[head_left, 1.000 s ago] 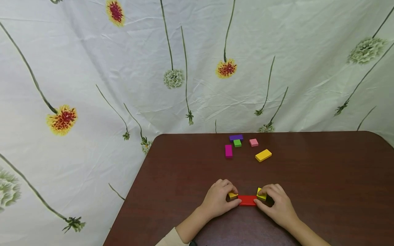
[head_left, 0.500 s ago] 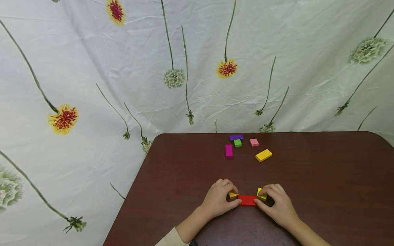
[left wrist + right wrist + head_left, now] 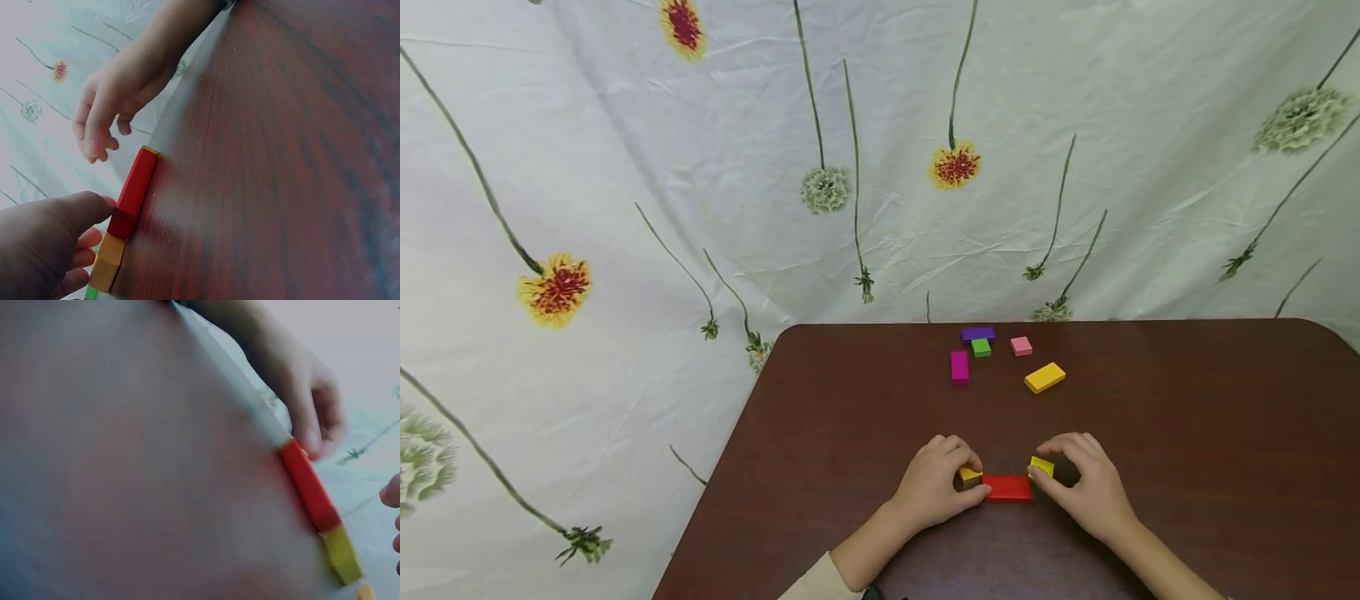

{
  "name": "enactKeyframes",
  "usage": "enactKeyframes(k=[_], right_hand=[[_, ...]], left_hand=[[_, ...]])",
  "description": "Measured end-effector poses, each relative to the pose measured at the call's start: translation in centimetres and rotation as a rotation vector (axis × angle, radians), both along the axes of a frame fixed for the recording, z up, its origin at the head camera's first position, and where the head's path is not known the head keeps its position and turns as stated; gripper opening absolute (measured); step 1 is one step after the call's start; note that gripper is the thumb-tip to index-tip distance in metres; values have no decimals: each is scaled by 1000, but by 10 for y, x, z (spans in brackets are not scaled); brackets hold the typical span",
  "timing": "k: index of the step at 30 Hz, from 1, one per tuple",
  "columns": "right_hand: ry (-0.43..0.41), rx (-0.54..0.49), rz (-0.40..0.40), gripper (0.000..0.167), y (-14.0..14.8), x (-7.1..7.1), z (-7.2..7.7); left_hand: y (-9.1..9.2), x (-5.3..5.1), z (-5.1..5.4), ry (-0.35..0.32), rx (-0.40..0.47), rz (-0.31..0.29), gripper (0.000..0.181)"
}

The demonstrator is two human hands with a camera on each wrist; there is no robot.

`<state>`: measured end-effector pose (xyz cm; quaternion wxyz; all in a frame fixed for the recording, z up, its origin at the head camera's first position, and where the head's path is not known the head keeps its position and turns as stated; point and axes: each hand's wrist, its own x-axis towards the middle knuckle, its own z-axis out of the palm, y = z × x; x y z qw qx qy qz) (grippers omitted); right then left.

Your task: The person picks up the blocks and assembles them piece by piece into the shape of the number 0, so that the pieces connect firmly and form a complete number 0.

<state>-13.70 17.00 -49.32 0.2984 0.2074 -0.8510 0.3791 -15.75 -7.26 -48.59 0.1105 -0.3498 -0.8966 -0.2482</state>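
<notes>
A red block (image 3: 1007, 489) lies flat between an orange-yellow block (image 3: 970, 474) on its left and a bright yellow block (image 3: 1043, 467) on its right. The left hand (image 3: 932, 487) curls round the orange-yellow block, its thumb against the red block's left end. In the left wrist view the left hand (image 3: 47, 244) partly covers the row's far side. The right hand (image 3: 1092, 487) is beside the yellow block, thumb and fingers spread; in the right wrist view its fingertips (image 3: 392, 519) are apart from the yellow block (image 3: 342, 556).
Toward the back of the dark table (image 3: 850, 400) lie a purple block (image 3: 978, 334), a green block (image 3: 981, 348), a pink block (image 3: 1021, 346), a magenta block (image 3: 959, 367) and a yellow block (image 3: 1045, 377). A flowered cloth (image 3: 737, 167) hangs behind.
The right hand has drawn slightly right and opened off the yellow block, uncovering the red block's right end. The yellow block appears slightly shifted. The left hand has stayed in place.
</notes>
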Motion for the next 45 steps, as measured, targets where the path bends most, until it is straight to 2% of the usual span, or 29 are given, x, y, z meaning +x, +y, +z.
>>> enactKeyframes(k=[3,7,13,15,19,26,33,38,45], right_hand=[[-32,-9,-53,28,9,-14,9],[-168,-19,-127,25,20,-40,15],[-394,26,-177,47,27,-79,13],[-436,48,-183,55,26,-89,10],[-469,63,-207,64,23,-103,3],[-495,67,-256,65,20,-112,-8],[-490,68,-270,61,26,-116,-7],[-509,52,-229,58,28,-114,-6],[-493,-20,-101,55,32,-107,-6]], left_hand=[[3,0,0,-7,2,1,20],[4,-1,0,-19,-5,6,20],[3,0,1,-37,-11,17,20],[1,0,0,-45,-4,21,20],[1,0,-2,-53,10,25,19],[-1,1,-4,-59,24,21,19],[2,-1,-2,-56,47,9,20],[1,-1,-4,-52,46,4,19],[1,-1,-4,-30,48,1,20]])
